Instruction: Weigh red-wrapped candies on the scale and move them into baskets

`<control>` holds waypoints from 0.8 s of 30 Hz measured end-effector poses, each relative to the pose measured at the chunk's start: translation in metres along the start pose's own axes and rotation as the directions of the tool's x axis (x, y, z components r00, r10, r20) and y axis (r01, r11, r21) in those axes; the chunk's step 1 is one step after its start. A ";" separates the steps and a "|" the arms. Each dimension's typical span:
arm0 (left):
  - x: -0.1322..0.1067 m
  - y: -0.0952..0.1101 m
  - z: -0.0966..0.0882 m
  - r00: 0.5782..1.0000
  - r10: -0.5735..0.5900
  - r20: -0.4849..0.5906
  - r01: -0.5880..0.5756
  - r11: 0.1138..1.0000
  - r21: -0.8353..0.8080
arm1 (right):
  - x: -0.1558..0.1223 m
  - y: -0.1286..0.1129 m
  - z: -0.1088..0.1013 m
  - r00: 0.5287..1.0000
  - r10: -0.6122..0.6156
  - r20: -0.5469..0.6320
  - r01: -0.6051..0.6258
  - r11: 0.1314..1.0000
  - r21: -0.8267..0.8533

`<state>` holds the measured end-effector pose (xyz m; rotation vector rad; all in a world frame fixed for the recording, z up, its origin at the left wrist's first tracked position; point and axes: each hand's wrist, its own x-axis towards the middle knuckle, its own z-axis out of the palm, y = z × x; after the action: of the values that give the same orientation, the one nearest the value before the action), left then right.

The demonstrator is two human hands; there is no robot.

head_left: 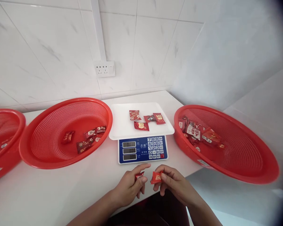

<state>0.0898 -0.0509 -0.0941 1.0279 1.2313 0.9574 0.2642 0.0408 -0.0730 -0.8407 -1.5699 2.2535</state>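
My left hand [130, 185] is closed in a pinch on a small red wrapped candy [139, 175] at the table's front edge. My right hand [173, 183] pinches another red candy packet [156, 177] just beside it. Both hands hover in front of a blue-faced electronic scale [142, 149]. Its white tray [119, 124] carries several red candy packets [141, 126].
A red mesh basket [49, 157] left of the scale holds several candies [86, 142]. Another red basket [250, 175] on the right, overhanging the table edge, holds a pile of candies [200, 135]. A third red basket [4, 150] sits at far left. A wall socket [104, 69] is on the tiled wall.
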 end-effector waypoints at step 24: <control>0.003 0.008 0.004 0.996 -0.058 0.064 0.052 0.995 0.089 | -0.001 0.008 0.017 0.964 -0.177 -0.199 0.059 0.870 -0.489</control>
<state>0.0935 -0.0467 -0.0869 1.0801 1.2483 0.8264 0.2558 0.0245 -0.0765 -1.0542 -2.0282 1.6179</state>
